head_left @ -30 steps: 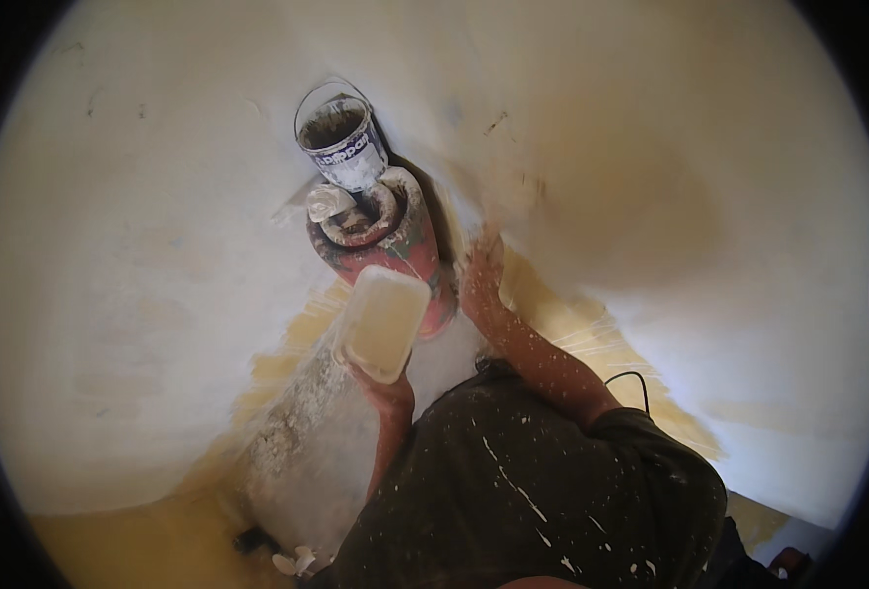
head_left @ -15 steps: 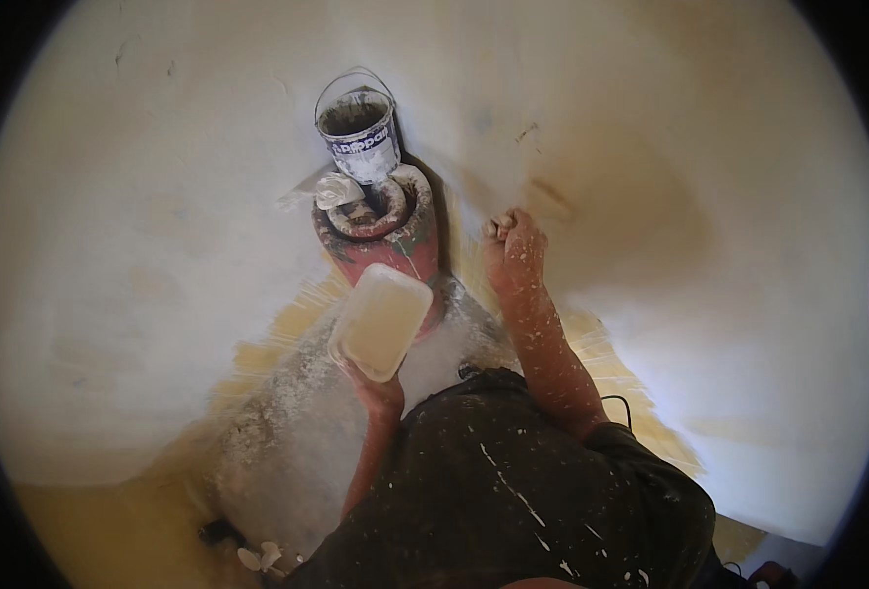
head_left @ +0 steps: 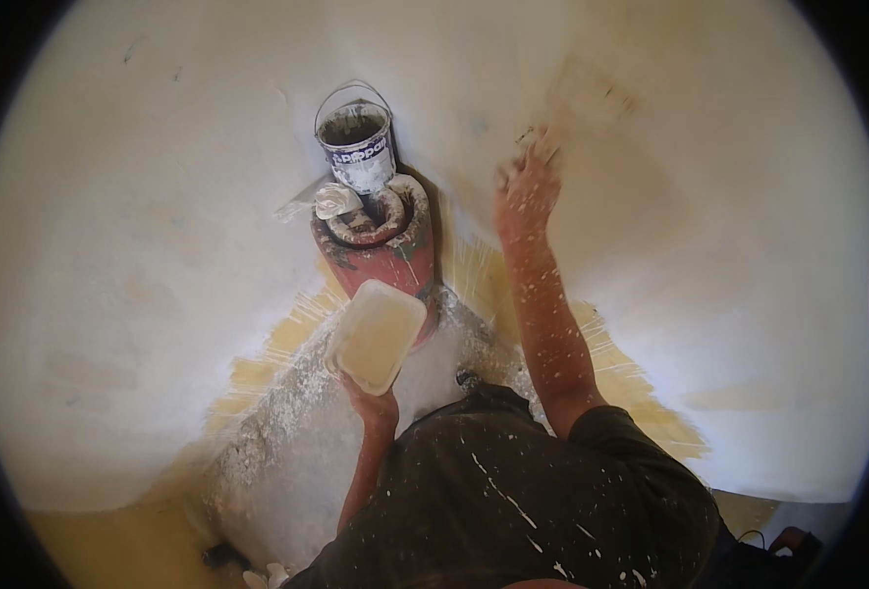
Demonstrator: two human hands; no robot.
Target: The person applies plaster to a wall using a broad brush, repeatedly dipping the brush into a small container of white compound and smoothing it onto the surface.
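Head view, pale tub (head_left: 378, 336) over left fingers (head_left: 350, 384) grasping it, right fingers (head_left: 533, 162), hold unclear.

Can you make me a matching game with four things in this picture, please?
Things:
1. Bucket
2. Tub
3. Shirt
4. Cylinder

Clues:
A. Held in the left hand
B. Red sides with pale drips
C. White and blue outside
D. Very dark, with pale splashes

Right pairs: 1-C, 2-A, 3-D, 4-B
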